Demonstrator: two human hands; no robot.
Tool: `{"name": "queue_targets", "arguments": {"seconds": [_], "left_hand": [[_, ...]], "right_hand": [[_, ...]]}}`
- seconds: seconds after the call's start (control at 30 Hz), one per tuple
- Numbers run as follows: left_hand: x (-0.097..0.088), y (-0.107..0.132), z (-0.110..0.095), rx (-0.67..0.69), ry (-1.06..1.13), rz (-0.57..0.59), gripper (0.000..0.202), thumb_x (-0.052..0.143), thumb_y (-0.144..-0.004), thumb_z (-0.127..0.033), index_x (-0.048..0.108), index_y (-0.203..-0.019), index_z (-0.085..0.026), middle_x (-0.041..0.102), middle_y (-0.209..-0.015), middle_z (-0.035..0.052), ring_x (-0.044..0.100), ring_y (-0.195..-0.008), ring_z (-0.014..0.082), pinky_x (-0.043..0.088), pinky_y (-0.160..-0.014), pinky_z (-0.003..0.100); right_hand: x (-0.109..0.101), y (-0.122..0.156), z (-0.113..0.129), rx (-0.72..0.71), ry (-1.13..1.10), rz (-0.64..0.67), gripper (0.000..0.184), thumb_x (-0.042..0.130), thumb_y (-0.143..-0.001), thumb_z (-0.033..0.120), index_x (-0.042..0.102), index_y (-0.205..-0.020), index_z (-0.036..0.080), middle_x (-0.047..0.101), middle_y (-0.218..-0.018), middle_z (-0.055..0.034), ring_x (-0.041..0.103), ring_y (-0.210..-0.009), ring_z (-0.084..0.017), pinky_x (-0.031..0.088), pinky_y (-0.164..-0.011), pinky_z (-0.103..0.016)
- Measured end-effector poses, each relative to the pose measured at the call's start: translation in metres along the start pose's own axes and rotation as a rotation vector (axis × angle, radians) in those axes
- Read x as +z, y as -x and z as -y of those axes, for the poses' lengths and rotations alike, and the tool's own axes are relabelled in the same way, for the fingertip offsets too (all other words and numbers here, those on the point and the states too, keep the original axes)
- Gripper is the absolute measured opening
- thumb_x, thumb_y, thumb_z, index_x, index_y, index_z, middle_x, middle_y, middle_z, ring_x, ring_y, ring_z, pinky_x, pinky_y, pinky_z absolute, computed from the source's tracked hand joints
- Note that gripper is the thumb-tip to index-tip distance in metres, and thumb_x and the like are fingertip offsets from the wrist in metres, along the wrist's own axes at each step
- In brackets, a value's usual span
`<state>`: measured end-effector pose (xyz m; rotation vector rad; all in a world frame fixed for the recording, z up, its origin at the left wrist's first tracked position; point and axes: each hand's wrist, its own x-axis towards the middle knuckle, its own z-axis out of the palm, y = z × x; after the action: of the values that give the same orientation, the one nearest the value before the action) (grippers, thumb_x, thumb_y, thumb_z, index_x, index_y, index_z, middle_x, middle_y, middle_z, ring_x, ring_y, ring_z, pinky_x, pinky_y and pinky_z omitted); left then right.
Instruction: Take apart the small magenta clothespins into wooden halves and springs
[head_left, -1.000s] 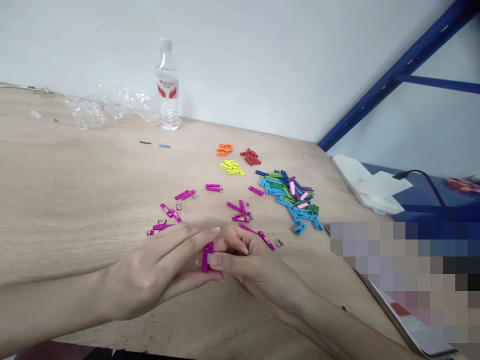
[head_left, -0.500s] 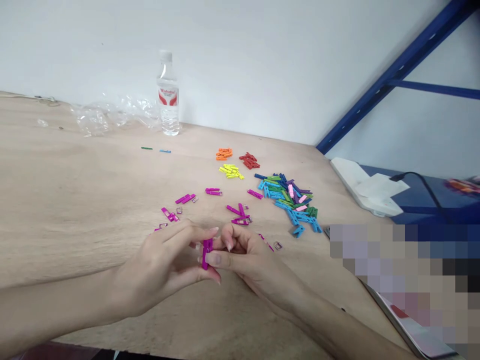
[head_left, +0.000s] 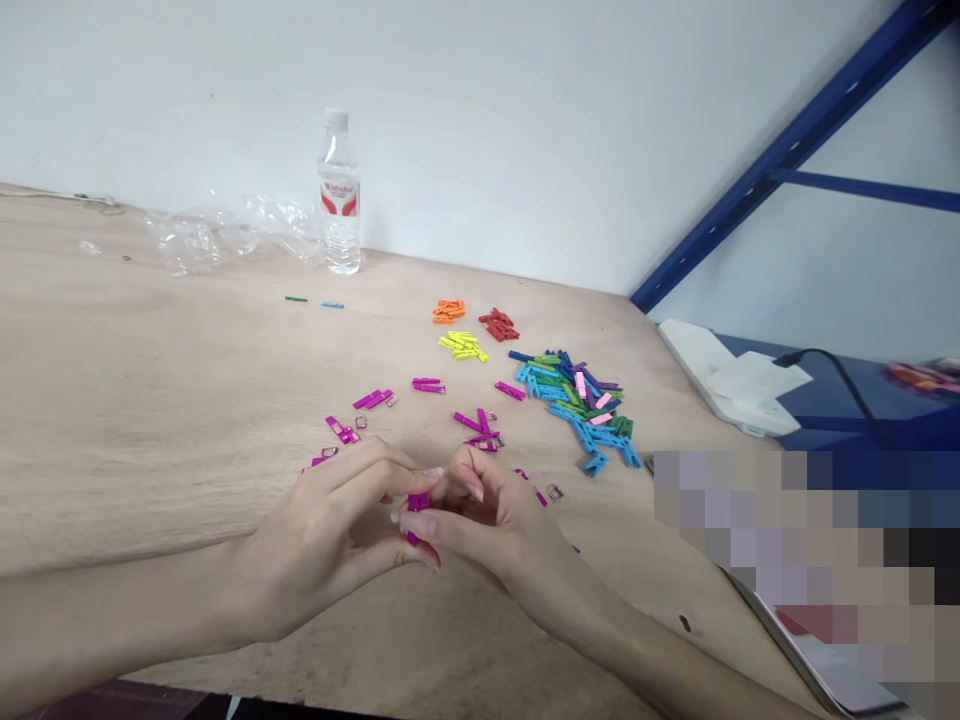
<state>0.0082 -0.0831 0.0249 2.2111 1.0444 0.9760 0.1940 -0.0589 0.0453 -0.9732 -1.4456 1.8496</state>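
My left hand [head_left: 322,535] and my right hand [head_left: 495,520] meet above the plywood table [head_left: 150,350]. Their fingertips pinch a small magenta clothes peg [head_left: 417,502], which is partly hidden by my fingers. Loose magenta peg halves [head_left: 373,400] and small metal springs [head_left: 553,492] lie just beyond my hands. Farther back lie an orange peg bunch [head_left: 448,312], a red bunch [head_left: 498,324] and a yellow bunch [head_left: 462,346]. A mixed heap of blue, green, purple and pink pegs [head_left: 577,400] sits to the right.
A water bottle [head_left: 339,195] and crumpled clear plastic [head_left: 232,230] stand by the wall at the table's back. A blue metal shelf frame [head_left: 780,170] and a white object with a black cable [head_left: 720,380] are at right. The lower right is pixelated.
My fingers have curled closer around the magenta peg, and more of it is now hidden. The view has shifted slightly, and the table items sit a little lower in the picture.
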Motion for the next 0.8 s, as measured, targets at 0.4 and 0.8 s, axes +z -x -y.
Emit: {"name": "queue_targets", "arguments": {"seconds": [0.4, 0.8], "left_hand": [[-0.007, -0.012, 0.008, -0.169, 0.277, 0.023, 0.015, 0.066, -0.08, -0.024, 0.063, -0.095, -0.022, 0.063, -0.092, 0.0015, 0.062, -0.085, 0.0164, 0.053, -0.073, 0.028], [-0.007, -0.006, 0.006, -0.297, 0.417, -0.039, 0.005, 0.065, -0.081, -0.021, 0.061, -0.08, -0.018, 0.064, -0.072, -0.0004, 0.059, -0.064, 0.0124, 0.05, -0.054, 0.022]], "right_hand": [[-0.016, -0.007, 0.002, 0.01, 0.026, 0.07, 0.029, 0.071, -0.075, 0.03, 0.043, -0.079, 0.023, 0.065, -0.077, 0.0024, 0.06, -0.076, -0.015, 0.043, -0.07, -0.028], [-0.022, -0.002, -0.007, -0.615, 1.069, 0.024, 0.013, 0.055, -0.089, 0.026, 0.063, -0.082, 0.018, 0.065, -0.081, -0.0065, 0.059, -0.077, -0.019, 0.044, -0.069, -0.032]]}}
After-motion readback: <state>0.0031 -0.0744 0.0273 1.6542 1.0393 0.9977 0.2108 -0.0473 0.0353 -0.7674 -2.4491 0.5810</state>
